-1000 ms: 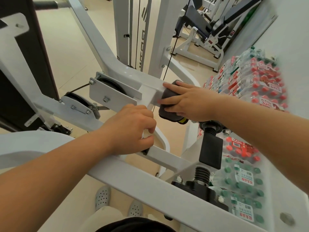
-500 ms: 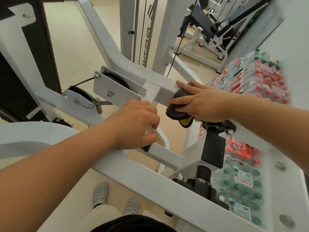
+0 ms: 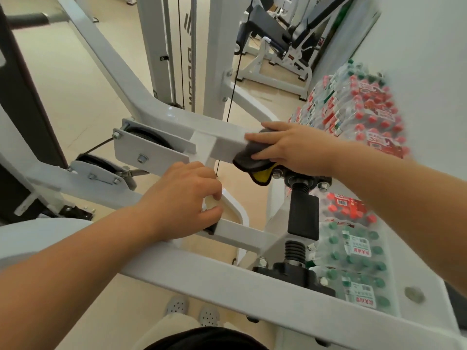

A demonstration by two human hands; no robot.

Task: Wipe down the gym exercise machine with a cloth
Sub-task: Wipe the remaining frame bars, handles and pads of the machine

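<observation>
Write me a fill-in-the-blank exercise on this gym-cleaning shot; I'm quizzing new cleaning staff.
1. The right hand presses a dark cloth with a ____ patch against the upper frame bar.
2. The left hand grips the lower frame bar, painted ____.
3. The stacked bottle packs have red and ____ caps.
Missing: yellow; white; green.

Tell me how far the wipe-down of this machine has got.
Done: nothing shows as finished; wiped and unwiped paint look alike. In hand: the right hand presses the cloth on the upper arm, while the left hand grips the lower bar. Remaining, probably: pulley bracket, black post, front beam.
</observation>
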